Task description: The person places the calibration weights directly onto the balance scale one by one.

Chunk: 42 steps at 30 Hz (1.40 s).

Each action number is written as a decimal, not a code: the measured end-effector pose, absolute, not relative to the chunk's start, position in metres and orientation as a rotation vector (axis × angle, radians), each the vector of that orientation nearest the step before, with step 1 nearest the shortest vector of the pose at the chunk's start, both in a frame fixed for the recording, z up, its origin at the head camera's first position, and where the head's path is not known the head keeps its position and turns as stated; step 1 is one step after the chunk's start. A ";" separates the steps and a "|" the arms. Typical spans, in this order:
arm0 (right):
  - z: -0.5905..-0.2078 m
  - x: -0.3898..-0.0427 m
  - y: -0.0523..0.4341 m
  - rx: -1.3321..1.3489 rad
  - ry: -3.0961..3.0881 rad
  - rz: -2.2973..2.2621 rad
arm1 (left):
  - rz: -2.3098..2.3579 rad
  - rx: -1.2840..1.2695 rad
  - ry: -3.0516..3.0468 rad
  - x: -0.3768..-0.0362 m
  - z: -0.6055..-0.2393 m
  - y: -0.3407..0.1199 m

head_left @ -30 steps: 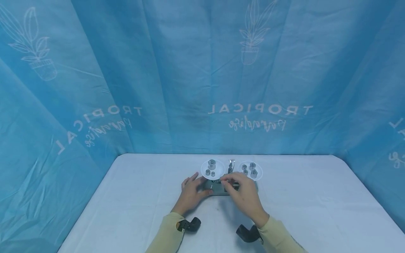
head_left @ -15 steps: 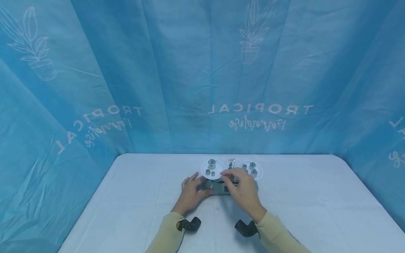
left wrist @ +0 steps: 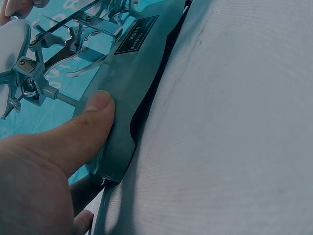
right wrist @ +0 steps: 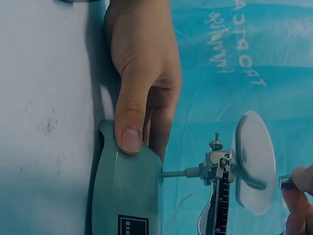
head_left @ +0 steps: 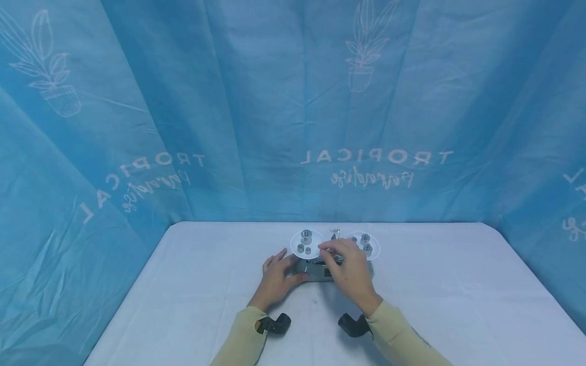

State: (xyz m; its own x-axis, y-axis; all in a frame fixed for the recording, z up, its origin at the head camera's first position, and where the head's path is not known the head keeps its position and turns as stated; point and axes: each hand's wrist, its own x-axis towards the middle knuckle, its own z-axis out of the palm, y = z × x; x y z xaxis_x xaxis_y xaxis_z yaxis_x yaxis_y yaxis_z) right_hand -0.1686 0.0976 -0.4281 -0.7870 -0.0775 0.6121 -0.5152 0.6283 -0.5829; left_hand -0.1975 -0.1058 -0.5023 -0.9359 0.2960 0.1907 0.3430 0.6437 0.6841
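Pinched between my right hand's point(head_left: 350, 267) fingertips point(right wrist: 299, 180) is a small metal weight point(right wrist: 286, 182), held just beside the rim of the left pan point(right wrist: 254, 164) and slightly above it in the head view; the other fingers of that hand are loosely curled over the middle of the scale point(head_left: 320, 272). My left hand point(head_left: 276, 278) braces the scale's grey-green base point(left wrist: 128, 93) at its left end: the thumb point(left wrist: 83, 129) presses flat on the base's near face, and the remaining fingers lie straight along its far side, so this hand steadies rather than grasps. From the right wrist view I see the same thumb point(right wrist: 129, 132) on the base's corner, with the horizontal rod and the graduated beam point(right wrist: 221, 205) running from the base out to the pan. The left pan carries three weights point(head_left: 305, 243), one large and two small. The right pan point(head_left: 363, 246) sits on the far side of my right hand, partly hidden by it, and holds several more weights point(head_left: 366, 244). The scale stands near the middle of the white table point(head_left: 183, 284), a little toward the far edge, with a blue printed cloth point(head_left: 229, 101) hanging behind and to both sides. Black wrist mounts point(head_left: 274, 325) show on both of my sleeves near the bottom of the head view.
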 end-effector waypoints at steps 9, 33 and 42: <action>-0.427 -0.173 0.095 0.484 -2.305 1.021 | -1.171 -0.537 -2.801 -0.199 -0.505 -0.106; -0.426 -0.182 0.085 0.478 -2.334 0.977 | -1.163 -0.534 -2.810 -0.198 -0.503 -0.106; -0.424 -0.184 0.082 0.429 -2.371 0.939 | -1.180 -0.549 -2.791 -0.198 -0.502 -0.107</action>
State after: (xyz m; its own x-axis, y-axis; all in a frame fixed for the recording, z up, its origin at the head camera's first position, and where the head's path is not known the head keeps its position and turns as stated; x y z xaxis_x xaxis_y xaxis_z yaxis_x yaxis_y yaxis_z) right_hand -0.1841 0.0821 -0.4240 -0.7987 -0.0902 0.5950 -0.4731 0.7052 -0.5281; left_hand -0.1982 -0.1065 -0.5018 -0.9345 0.2993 0.1928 0.3468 0.6431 0.6828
